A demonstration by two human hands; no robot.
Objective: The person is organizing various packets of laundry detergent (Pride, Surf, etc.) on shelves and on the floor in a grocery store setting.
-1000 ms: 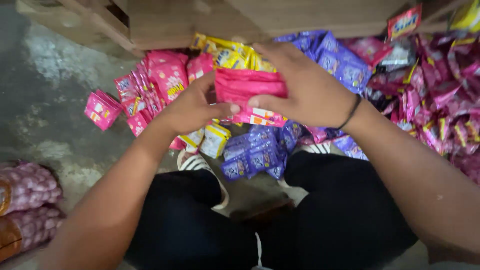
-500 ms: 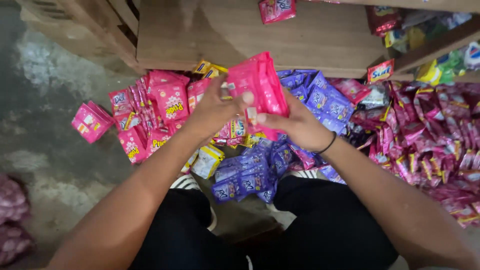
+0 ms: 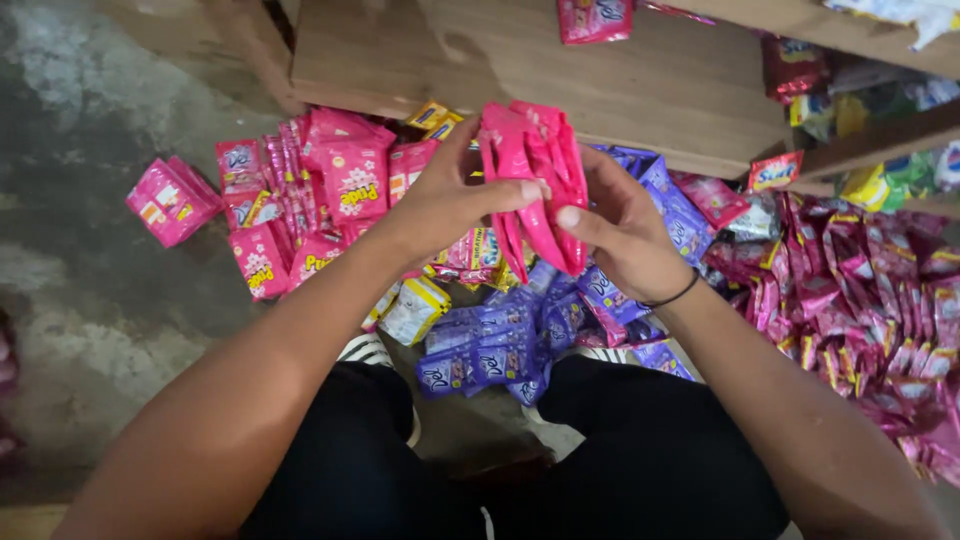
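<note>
Both my hands hold one bundle of pink sachets (image 3: 535, 180) upright in front of me. My left hand (image 3: 455, 200) grips its left side, thumb across the front. My right hand (image 3: 625, 235), with a dark band at the wrist, grips the right side, thumb on the packets. Below the bundle lie purple sachets (image 3: 490, 355) on the floor between my knees. Pink packets (image 3: 330, 195) are heaped to the left, and yellow-and-white packets (image 3: 418, 310) lie just under my left wrist.
A wooden shelf board (image 3: 620, 75) runs across the top with a pink packet (image 3: 595, 18) on it. A big heap of dark pink sachets (image 3: 870, 300) fills the right. A lone pink packet (image 3: 172, 200) lies on the grey concrete floor (image 3: 90, 300) at left.
The pink bundle has been lifted from lying flat in my right hand and turned upright, now gripped by both hands. The view has tilted up, showing more of the shelf.
</note>
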